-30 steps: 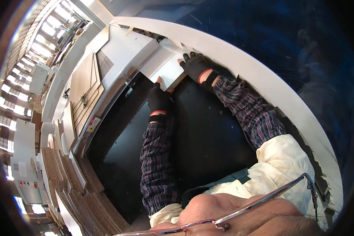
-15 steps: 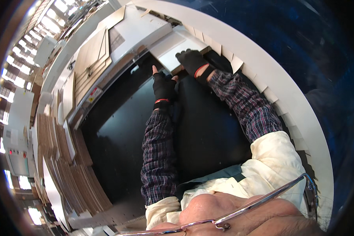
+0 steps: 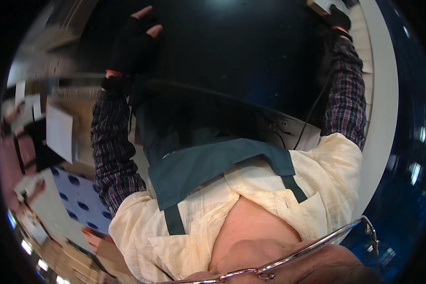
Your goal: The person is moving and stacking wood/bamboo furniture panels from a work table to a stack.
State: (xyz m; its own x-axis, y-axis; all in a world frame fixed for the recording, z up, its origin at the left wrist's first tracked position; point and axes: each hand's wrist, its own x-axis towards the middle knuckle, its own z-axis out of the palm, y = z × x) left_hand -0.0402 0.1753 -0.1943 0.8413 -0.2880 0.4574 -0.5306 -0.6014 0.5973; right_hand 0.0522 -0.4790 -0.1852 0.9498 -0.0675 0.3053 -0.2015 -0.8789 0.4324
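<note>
My left hand (image 3: 135, 42) wears a black glove with bare thumb and fingertip showing. It is held over the glossy black surface (image 3: 232, 52) at upper left, thumb and finger apart, with nothing visible in it. At the far upper right, my right hand (image 3: 339, 20), also in a black glove, has its fingers closed at the edge of a pale panel (image 3: 321, 4). Much of that panel lies outside the picture. Dark checked sleeves cover both forearms.
A curved white rim (image 3: 386, 75) bounds the right side, with pale overlapping flaps (image 3: 362, 47) along its inner edge. Below the black surface hangs a dark cable (image 3: 312, 111). At left are a white board (image 3: 60, 132), a blue spotted panel (image 3: 78, 196) and another person's arm (image 3: 35, 189).
The view has swung round. My hands, close together before at the pale panel, are now far apart: the left away from it, the right still at a pale panel.
</note>
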